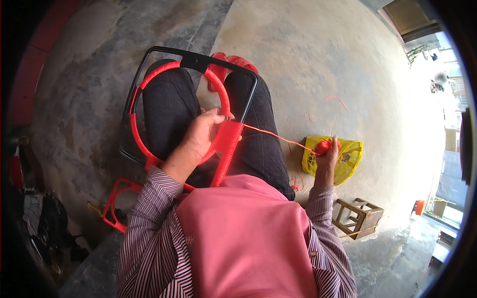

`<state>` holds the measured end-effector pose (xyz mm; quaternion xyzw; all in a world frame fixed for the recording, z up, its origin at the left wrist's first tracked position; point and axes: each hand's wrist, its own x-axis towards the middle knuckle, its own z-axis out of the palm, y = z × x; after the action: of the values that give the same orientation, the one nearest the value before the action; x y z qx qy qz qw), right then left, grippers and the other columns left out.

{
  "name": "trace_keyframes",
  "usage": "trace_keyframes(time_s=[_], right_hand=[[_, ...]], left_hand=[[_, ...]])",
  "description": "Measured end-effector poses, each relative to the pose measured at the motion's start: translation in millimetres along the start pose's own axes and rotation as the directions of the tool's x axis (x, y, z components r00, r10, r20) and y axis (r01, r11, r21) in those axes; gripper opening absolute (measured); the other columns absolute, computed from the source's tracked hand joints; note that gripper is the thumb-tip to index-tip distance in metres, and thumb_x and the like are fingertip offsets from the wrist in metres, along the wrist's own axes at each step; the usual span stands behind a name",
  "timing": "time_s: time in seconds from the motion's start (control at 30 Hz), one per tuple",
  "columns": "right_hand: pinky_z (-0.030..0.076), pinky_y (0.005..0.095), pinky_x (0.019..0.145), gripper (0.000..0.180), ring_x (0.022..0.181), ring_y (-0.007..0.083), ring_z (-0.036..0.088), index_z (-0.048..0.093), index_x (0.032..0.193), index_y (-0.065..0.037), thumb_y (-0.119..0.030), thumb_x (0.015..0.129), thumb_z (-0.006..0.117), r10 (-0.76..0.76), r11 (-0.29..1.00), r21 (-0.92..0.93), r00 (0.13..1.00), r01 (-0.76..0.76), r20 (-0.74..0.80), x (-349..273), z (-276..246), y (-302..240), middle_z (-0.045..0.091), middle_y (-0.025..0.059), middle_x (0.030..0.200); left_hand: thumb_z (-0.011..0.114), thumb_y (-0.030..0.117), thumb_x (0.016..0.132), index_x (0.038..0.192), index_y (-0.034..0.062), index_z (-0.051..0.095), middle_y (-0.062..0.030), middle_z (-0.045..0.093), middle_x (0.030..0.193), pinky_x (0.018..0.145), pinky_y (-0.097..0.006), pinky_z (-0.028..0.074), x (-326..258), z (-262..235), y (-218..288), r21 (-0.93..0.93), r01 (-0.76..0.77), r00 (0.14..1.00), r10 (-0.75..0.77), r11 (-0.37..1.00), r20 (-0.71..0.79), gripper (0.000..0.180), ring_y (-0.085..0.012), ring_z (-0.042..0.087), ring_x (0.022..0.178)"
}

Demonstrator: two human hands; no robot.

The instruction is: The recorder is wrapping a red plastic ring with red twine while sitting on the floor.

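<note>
Across my lap lies a black rectangular frame (195, 61) with a ring inside it, much of which is wrapped in red cord (223, 94). My left hand (204, 130) grips the ring's right side, beside a wide, closely wrapped red band (227, 144) joining ring and frame. Some of its fingers are hidden behind the ring. Out to the right, my right hand (327, 160) is closed around a ball of red cord (323, 146). From there a strand (276, 134) runs taut to the wrapped band.
Beyond my right hand, a yellow plastic bag (352, 166) rests on the concrete floor. Nearer stands a small wooden stool (366, 218). Loose red cord scraps (296, 186) lie beside my right leg. At lower left is another red-wrapped frame (110, 203), near dark clutter (52, 228).
</note>
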<state>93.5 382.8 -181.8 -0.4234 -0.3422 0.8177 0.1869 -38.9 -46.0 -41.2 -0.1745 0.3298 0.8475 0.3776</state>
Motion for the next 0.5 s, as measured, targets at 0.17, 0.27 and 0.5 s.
trace_keyframes(time_s=[0.17,0.27,0.5], right_hand=[[0.053,0.0343,0.063,0.033,0.070,0.0184,0.061,0.056,0.113,-0.010,-0.013,0.081,0.063,-0.105,0.821,-0.416,0.819,0.392,0.564,-107,184,10,0.059,0.0035,0.086],[0.052,0.0352,0.069,0.036,0.081,0.0220,0.063,0.060,0.112,-0.011,-0.014,0.077,0.068,-0.113,0.219,-0.262,0.291,0.940,0.950,-153,248,29,0.062,0.0062,0.095],[0.049,0.0367,0.080,0.050,0.098,0.0275,0.059,0.060,0.112,-0.014,-0.022,0.066,0.079,-0.391,-0.065,-0.157,0.120,0.985,0.913,-153,268,53,0.061,0.0056,0.102]], left_hand=[[0.046,0.020,0.092,0.113,0.0031,0.054,-0.0148,0.063,0.104,0.080,-0.041,0.054,3,-12,-5,0.146,-0.121,0.992,0.123,0.982,-0.001,0.028,-0.0288,0.064,0.089],[0.046,0.024,0.094,0.121,0.0035,0.051,-0.0111,0.059,0.114,0.084,-0.033,0.048,-8,0,-11,0.319,-0.428,0.886,0.463,0.846,-0.039,0.035,-0.0226,0.058,0.097],[0.044,-0.003,0.080,0.124,0.0000,0.050,-0.0097,0.057,0.112,0.089,-0.030,0.047,-3,-3,-15,0.433,-0.487,0.831,0.554,0.759,-0.037,0.044,-0.0159,0.057,0.099]])
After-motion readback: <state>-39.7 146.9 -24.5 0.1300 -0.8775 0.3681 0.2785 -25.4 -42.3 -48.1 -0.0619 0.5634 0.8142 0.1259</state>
